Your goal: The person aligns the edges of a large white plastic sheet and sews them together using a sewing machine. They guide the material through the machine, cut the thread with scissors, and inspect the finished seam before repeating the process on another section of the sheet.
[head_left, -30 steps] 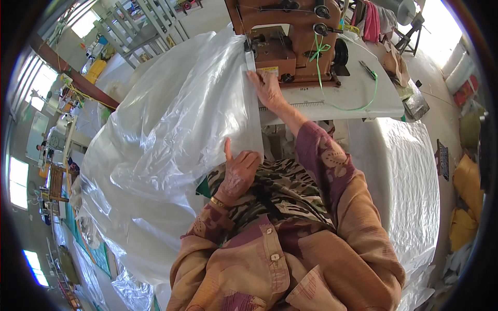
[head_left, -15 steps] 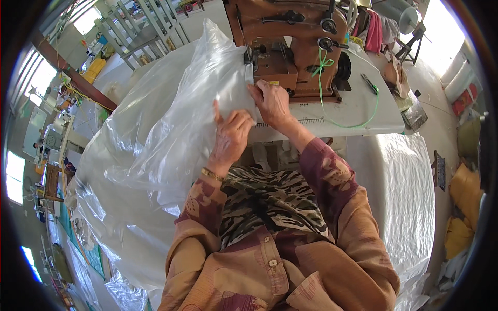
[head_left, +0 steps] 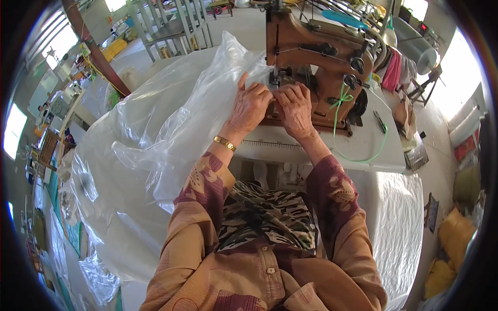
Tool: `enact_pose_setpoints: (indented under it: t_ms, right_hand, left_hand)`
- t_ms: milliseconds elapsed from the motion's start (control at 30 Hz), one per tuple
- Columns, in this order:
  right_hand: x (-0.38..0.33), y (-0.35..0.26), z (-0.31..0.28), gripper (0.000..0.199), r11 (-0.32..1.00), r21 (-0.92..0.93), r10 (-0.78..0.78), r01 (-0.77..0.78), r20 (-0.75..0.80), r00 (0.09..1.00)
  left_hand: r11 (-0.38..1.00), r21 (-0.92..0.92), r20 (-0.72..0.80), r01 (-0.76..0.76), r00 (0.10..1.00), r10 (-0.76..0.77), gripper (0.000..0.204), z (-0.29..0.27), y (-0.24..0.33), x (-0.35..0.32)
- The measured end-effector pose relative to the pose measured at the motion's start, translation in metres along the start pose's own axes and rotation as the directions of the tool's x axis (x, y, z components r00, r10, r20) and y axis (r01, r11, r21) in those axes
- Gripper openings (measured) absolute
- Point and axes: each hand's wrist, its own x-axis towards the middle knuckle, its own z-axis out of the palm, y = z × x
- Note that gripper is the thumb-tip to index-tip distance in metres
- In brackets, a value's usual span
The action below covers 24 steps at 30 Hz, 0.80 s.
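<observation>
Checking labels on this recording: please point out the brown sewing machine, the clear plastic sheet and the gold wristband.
Brown sewing machine [head_left: 334, 70]: head view, on its brown body.
Clear plastic sheet [head_left: 181, 116]: head view, on its folds.
Gold wristband [head_left: 224, 143]: head view, middle of the band.

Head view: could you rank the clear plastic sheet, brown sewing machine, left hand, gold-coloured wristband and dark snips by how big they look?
1. Clear plastic sheet
2. Brown sewing machine
3. Left hand
Smallest: gold-coloured wristband and dark snips, too alike to rank.
</observation>
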Motion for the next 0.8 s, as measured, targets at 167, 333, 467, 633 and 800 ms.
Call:
enact_pose_setpoints:
  t_ms: [167, 333, 467, 633, 800]
  right_hand:
    - [-0.002, 0.006, 0.007, 0.022, 0.999, 0.031, -0.029, 0.031, -0.044, 0.999]
    - [-0.003, -0.002, 0.011, 0.016, 0.991, 0.067, 0.115, -0.112, -0.042, 0.992]
    - [-0.001, -0.006, 0.012, 0.013, 0.972, 0.025, 0.234, -0.235, 0.019, 0.972]
    - [0.002, -0.007, 0.015, 0.018, 0.949, 0.108, 0.301, -0.297, -0.026, 0.953]
    - [0.006, -0.008, 0.015, 0.013, 0.938, 0.063, 0.342, -0.342, 0.017, 0.940]
  left_hand:
    - [0.990, -0.137, -0.040, 0.029, 0.999, -0.035, 0.005, -0.003, -0.008, -0.006]
    - [0.968, -0.248, -0.070, 0.031, 0.996, -0.049, 0.007, 0.004, -0.020, -0.005]
    - [0.883, -0.438, -0.027, 0.170, 0.979, -0.201, 0.011, 0.010, -0.027, 0.001]
    - [0.802, -0.451, 0.168, 0.393, 0.919, -0.356, 0.013, 0.010, -0.028, 0.007]
    - [0.831, -0.443, 0.117, 0.335, 0.941, -0.317, 0.011, 0.010, -0.029, 0.010]
